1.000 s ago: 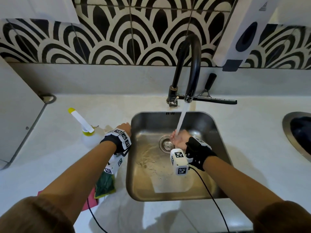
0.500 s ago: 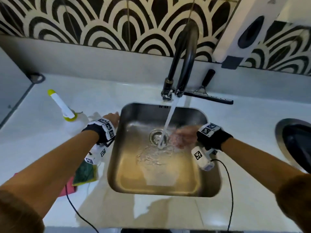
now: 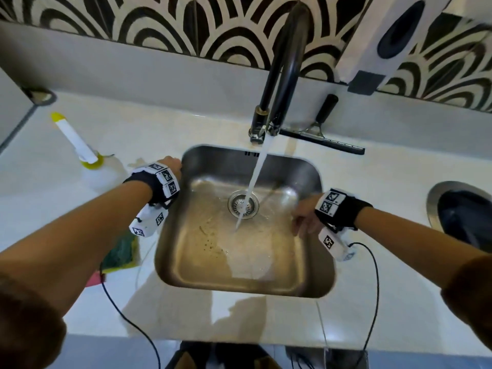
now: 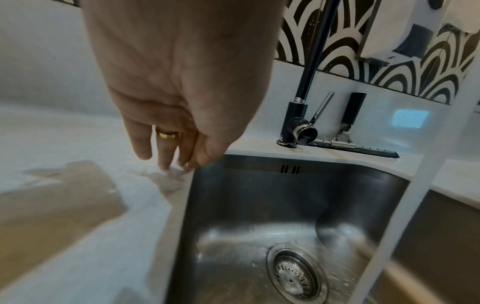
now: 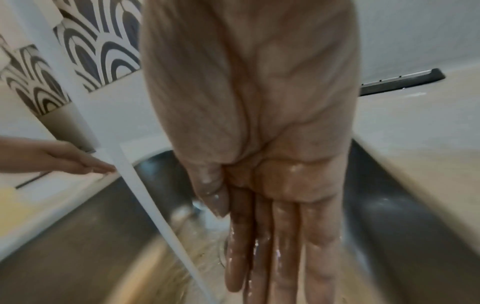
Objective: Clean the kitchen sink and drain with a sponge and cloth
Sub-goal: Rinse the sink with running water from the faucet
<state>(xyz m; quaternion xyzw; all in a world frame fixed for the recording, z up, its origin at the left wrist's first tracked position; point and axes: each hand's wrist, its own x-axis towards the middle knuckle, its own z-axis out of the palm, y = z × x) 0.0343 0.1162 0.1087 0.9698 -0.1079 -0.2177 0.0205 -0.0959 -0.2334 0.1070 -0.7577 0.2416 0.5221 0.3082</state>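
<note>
Steel sink (image 3: 306,275), one drain (image 3: 243,204), one sponge (image 3: 121,253), two empty hands

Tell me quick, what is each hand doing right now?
Left hand: open, fingertips resting on the white countertop.
Right hand: open, wet, holding nothing.

no readable text, label, brand or number shows anywhere in these views.

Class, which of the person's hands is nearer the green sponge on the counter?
Left. The left hand rests on the counter just beyond the sponge; the right hand is across the sink.
</note>
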